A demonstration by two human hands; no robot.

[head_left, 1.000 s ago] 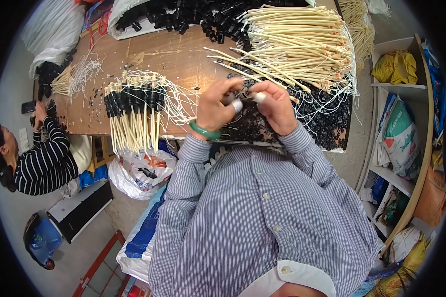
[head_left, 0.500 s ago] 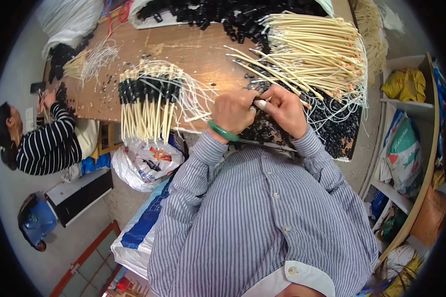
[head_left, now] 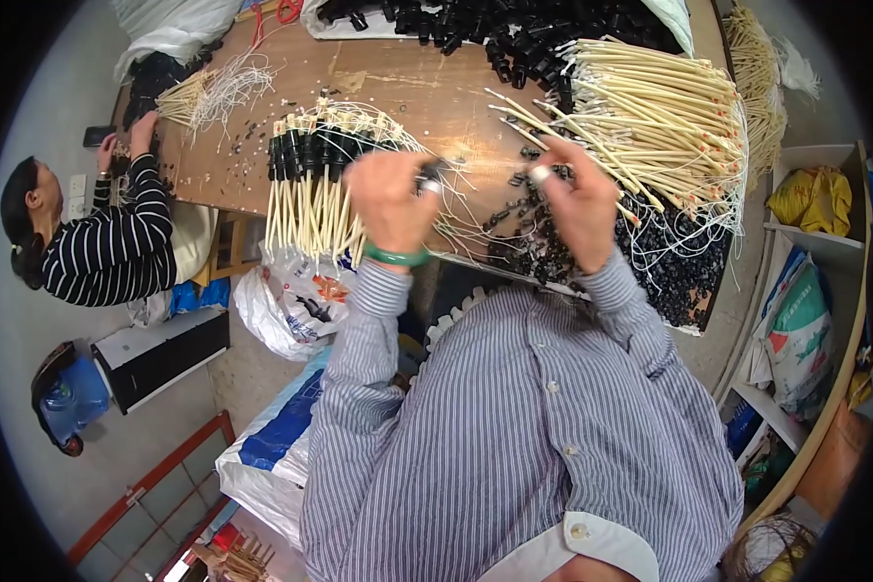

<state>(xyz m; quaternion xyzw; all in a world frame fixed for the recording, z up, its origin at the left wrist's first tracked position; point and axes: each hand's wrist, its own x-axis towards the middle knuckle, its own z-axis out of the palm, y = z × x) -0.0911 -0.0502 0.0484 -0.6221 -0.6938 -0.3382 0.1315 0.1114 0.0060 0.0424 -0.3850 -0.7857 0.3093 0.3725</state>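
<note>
The left hand (head_left: 390, 202), seen over the bench (head_left: 388, 82), is curled, with thumb and fingers closed on a small black piece (head_left: 429, 173); its exact form is blurred from where I stand. The right hand (head_left: 584, 206) is raised well apart from it, fingers bent toward a thumb wrapped in white; whether anything is pinched there I cannot tell. The step in hand I judge to be moving the black piece with the left hand alone, beside the bundle of capped rods (head_left: 306, 209). The next move, in my assessment, calls for a clear spot for that piece and care that the loose white cords (head_left: 456, 225) do not snag. The piece lies at the left hand's fingertips, between the capped bundle and the right hand. Beyond the right hand are the bare cream rods (head_left: 664, 116), piled on the bench, and scattered black bits (head_left: 684, 281) close by. At the far edge, black fittings (head_left: 446, 24) spill from white sacking. A co-worker (head_left: 107, 233) in stripes sits at the bench's left end.
</note>
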